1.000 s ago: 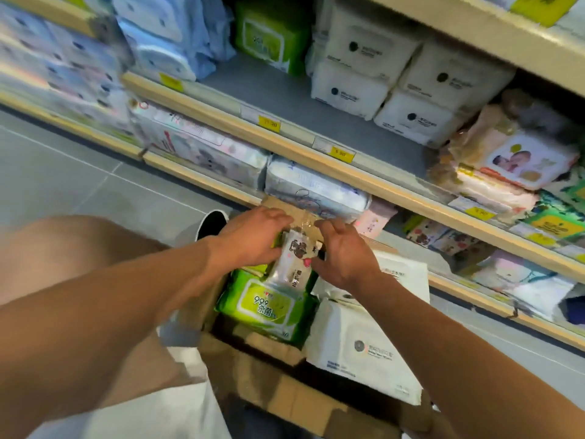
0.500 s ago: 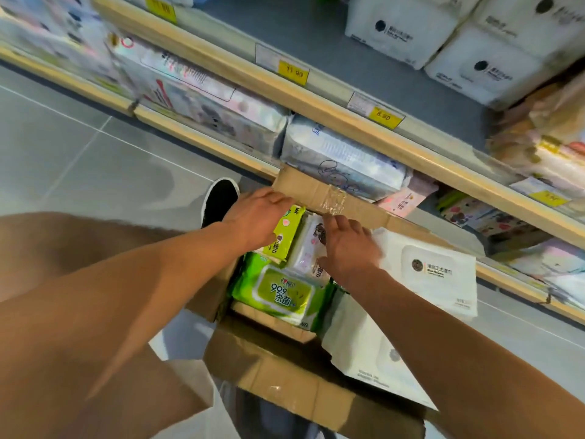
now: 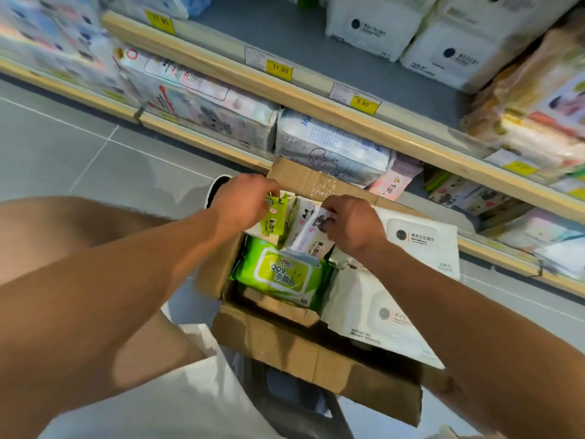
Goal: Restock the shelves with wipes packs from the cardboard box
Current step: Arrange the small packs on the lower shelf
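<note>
An open cardboard box (image 3: 316, 359) sits on the floor below me, in front of the shelves. At its far end my left hand (image 3: 243, 201) pinches a small yellow-green wipes pack (image 3: 276, 218) that stands upright. Beside it my right hand (image 3: 348, 226) grips a small white wipes pack with a cartoon print (image 3: 313, 236), tilted up out of the box. A large green wipes pack (image 3: 281, 274) lies flat in the middle. Two large white wipes packs (image 3: 373, 315) fill the right side of the box.
Wooden-edged shelves (image 3: 348, 122) with yellow price tags run across the top, stocked with white tissue packs (image 3: 459, 52) and wipes packs (image 3: 329, 147). A bare grey stretch of the middle shelf (image 3: 285, 36) shows. Grey floor tiles lie to the left; my knee (image 3: 47, 236) and shoe (image 3: 215, 188) are beside the box.
The view has dropped toward the box. My left hand took hold of the yellow-green pack, and my right hand shifted its grip on the white cartoon pack, tilting it up.
</note>
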{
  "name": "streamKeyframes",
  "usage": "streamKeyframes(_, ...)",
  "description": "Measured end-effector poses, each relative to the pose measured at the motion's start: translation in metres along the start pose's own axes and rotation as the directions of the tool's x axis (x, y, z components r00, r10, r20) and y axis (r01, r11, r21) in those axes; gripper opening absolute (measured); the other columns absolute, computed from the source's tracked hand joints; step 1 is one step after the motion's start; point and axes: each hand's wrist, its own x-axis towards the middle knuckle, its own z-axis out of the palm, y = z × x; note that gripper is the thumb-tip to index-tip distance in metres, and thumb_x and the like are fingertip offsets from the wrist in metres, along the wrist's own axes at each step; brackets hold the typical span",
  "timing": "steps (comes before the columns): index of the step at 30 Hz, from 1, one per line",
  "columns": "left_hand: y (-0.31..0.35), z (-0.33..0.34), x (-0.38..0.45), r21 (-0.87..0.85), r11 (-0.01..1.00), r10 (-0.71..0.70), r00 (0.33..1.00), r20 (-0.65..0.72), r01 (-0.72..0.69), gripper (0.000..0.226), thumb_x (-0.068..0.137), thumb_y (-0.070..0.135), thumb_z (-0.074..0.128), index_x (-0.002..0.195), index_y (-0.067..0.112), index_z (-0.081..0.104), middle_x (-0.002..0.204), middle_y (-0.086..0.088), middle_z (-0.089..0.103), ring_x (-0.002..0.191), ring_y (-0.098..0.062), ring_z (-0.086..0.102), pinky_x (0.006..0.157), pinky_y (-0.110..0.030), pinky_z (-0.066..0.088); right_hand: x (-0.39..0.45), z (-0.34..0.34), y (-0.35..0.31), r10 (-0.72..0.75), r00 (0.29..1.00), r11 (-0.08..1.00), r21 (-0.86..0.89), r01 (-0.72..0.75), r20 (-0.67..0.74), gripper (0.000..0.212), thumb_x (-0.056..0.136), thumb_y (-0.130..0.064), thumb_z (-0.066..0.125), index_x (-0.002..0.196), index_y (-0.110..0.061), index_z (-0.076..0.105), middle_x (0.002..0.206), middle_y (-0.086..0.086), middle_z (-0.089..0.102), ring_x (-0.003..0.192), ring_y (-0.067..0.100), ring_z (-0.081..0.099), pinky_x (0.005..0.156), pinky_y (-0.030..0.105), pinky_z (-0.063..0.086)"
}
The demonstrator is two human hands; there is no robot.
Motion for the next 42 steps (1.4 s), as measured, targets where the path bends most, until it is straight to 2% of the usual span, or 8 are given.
streamKeyframes(4, 0.018, -0.025, -0.013, -0.026, 1.000, -0.002, 0.996, -0.093, 0.000, 0.024, 0.083, 0.015, 0.063, 0.106, 0.023, 0.068, 0.106, -0.004, 0.070, 0.099, -0.031, 0.062, 0.080, -0.041, 0.052, -0.018, -0.029, 0.001, -0.039, 0.991, 0.998, 0.039, 0.045, -0.132, 0.021, 0.079, -0.009, 0.064, 0.096, -0.020, 0.070, 0.098, 0.004, 0.070, 0.092, 0.027, 0.063, 0.073, 0.032, 0.049)
streamKeyframes(7, 0.039, -0.047, -0.016, -0.037, 0.999, 0.028, 0.981, -0.193, -0.036, 0.020, 0.083, 0.013, 0.064, 0.100, 0.022, 0.068, 0.102, -0.004, 0.070, 0.095, -0.028, 0.063, 0.078, -0.042, 0.052, -0.033, -0.058, 0.008, -0.057, 0.962, 0.996, 0.057, 0.075, -0.266, 0.024, 0.078, -0.008, 0.063, 0.099, -0.016, 0.070, 0.100, 0.007, 0.069, 0.093, 0.027, 0.061, 0.073, 0.031, 0.046)
streamKeyframes(11, 0.080, -0.068, -0.010, -0.007, 0.993, 0.109, 0.953, -0.282, -0.115, 0.017, 0.082, 0.012, 0.067, 0.098, 0.019, 0.068, 0.098, -0.004, 0.069, 0.092, -0.027, 0.062, 0.074, -0.036, 0.050, -0.056, -0.100, 0.029, -0.060, 0.911, 0.997, 0.022, 0.075, -0.408, 0.019, 0.080, -0.010, 0.064, 0.098, -0.013, 0.070, 0.096, 0.008, 0.067, 0.087, 0.030, 0.062, 0.070, 0.034, 0.048)
streamKeyframes(15, 0.133, -0.076, 0.003, 0.006, 0.983, 0.174, 0.934, -0.312, -0.181, 0.017, 0.082, 0.013, 0.065, 0.096, 0.022, 0.067, 0.098, 0.000, 0.069, 0.093, -0.026, 0.061, 0.078, -0.039, 0.051, -0.080, -0.133, 0.064, -0.062, 0.867, 0.998, -0.040, 0.048, -0.494, 0.017, 0.079, -0.009, 0.061, 0.095, -0.011, 0.067, 0.092, 0.010, 0.065, 0.087, 0.032, 0.058, 0.068, 0.036, 0.046)
streamKeyframes(20, 0.200, -0.062, 0.023, -0.007, 0.964, 0.250, 0.917, -0.312, -0.266, 0.019, 0.081, 0.010, 0.066, 0.097, 0.020, 0.067, 0.099, 0.000, 0.069, 0.094, -0.025, 0.060, 0.078, -0.035, 0.049, -0.109, -0.153, 0.123, -0.010, 0.842, 0.995, -0.090, -0.046, -0.539, 0.015, 0.078, -0.008, 0.059, 0.092, -0.010, 0.063, 0.090, 0.009, 0.061, 0.087, 0.033, 0.056, 0.065, 0.039, 0.048)
streamKeyframes(28, 0.288, -0.003, 0.065, -0.010, 0.929, 0.361, 0.911, -0.199, -0.371, 0.019, 0.079, 0.012, 0.066, 0.095, 0.023, 0.067, 0.098, 0.003, 0.069, 0.092, -0.023, 0.060, 0.079, -0.038, 0.050, -0.138, -0.156, 0.229, 0.130, 0.825, 0.976, -0.076, -0.204, -0.549, 0.017, 0.081, -0.008, 0.061, 0.098, -0.009, 0.062, 0.095, 0.010, 0.061, 0.091, 0.033, 0.055, 0.065, 0.040, 0.050)
streamKeyframes(35, 0.323, 0.051, 0.104, -0.032, 0.916, 0.392, 0.909, -0.140, -0.400, 0.020, 0.075, 0.009, 0.066, 0.090, 0.023, 0.067, 0.095, 0.003, 0.069, 0.088, -0.022, 0.060, 0.077, -0.036, 0.050, -0.129, -0.128, 0.308, 0.165, 0.849, 0.934, -0.197, -0.298, -0.501, 0.020, 0.083, -0.005, 0.064, 0.102, -0.004, 0.061, 0.100, 0.017, 0.061, 0.092, 0.038, 0.054, 0.062, 0.039, 0.045)
streamKeyframes(42, 0.324, 0.097, 0.149, -0.042, 0.930, 0.362, 0.929, -0.079, -0.366, 0.018, 0.077, 0.009, 0.065, 0.090, 0.022, 0.065, 0.093, 0.003, 0.066, 0.089, -0.021, 0.058, 0.080, -0.038, 0.048, -0.077, -0.089, 0.366, 0.156, 0.869, 0.910, -0.274, -0.312, -0.470, 0.022, 0.072, 0.001, 0.074, 0.091, -0.003, 0.063, 0.085, 0.017, 0.061, 0.076, 0.035, 0.054, 0.059, 0.034, 0.039)
